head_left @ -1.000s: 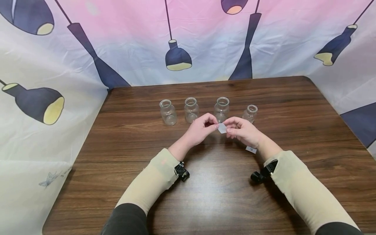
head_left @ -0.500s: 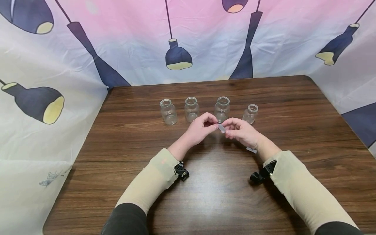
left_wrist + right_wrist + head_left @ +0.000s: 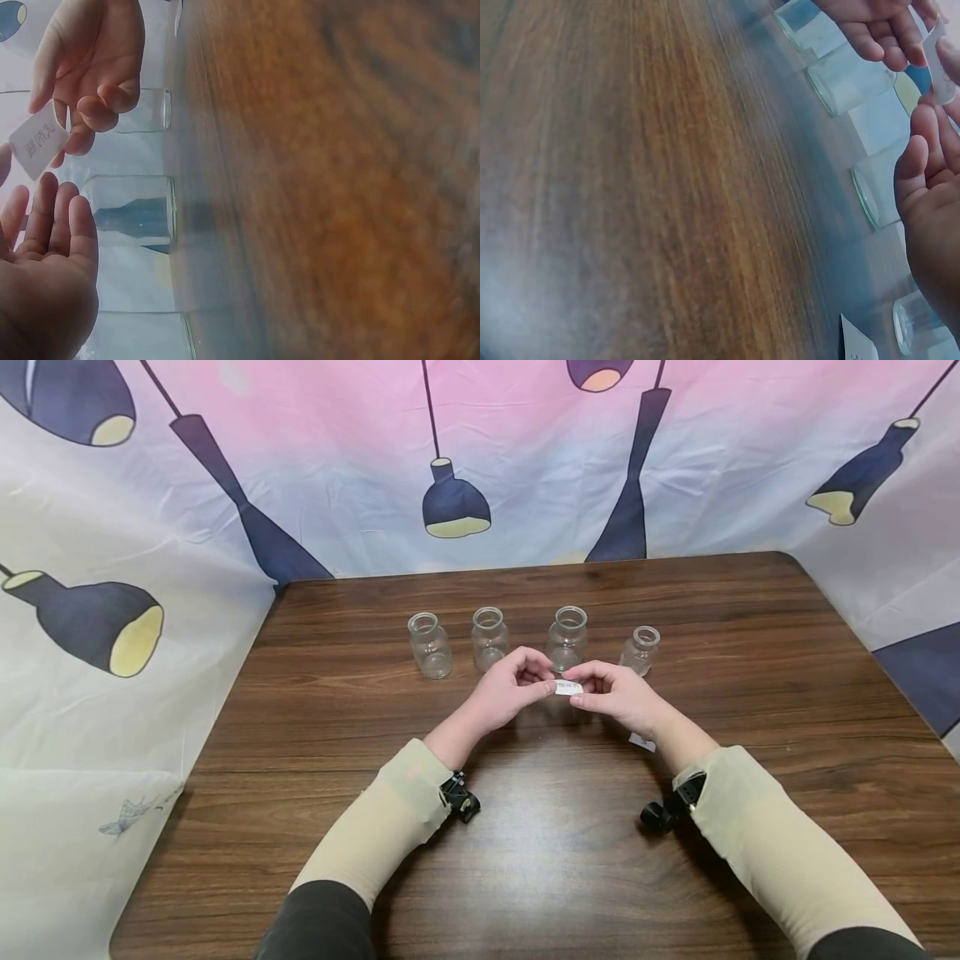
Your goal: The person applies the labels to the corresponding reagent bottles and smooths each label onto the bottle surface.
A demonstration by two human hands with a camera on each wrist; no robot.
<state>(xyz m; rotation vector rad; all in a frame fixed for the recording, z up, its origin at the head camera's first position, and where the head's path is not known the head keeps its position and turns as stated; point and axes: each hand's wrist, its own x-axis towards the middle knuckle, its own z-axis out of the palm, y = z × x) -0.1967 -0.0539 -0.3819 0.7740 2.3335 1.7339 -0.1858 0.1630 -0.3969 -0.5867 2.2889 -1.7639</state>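
A small white paper label (image 3: 568, 687) with printed-looking dark marks spans the gap between both hands in the head view. My left hand (image 3: 506, 689) pinches its left end between thumb and fingers. At the right end, my right hand (image 3: 622, 693) pinches it too. The left wrist view gives the marked face of the label (image 3: 39, 140), tilted; the right wrist view catches it nearly edge-on. Just behind the hands stands a clear glass jar (image 3: 567, 639), its lower part close to the fingers. A second white label (image 3: 642, 742) lies on the table beside the right wrist.
Two more clear glass jars (image 3: 431, 647) (image 3: 490, 639) stand to the left in the same row. A smaller glass jar (image 3: 639, 650) is at the right end, partly behind the right hand. The brown wooden table (image 3: 337, 735) ends at a patterned cloth (image 3: 360, 527).
The label has turned between the fingers: its plain side faced the head camera earlier, and its marked side faces it now. Both hands have stayed nearly in place.
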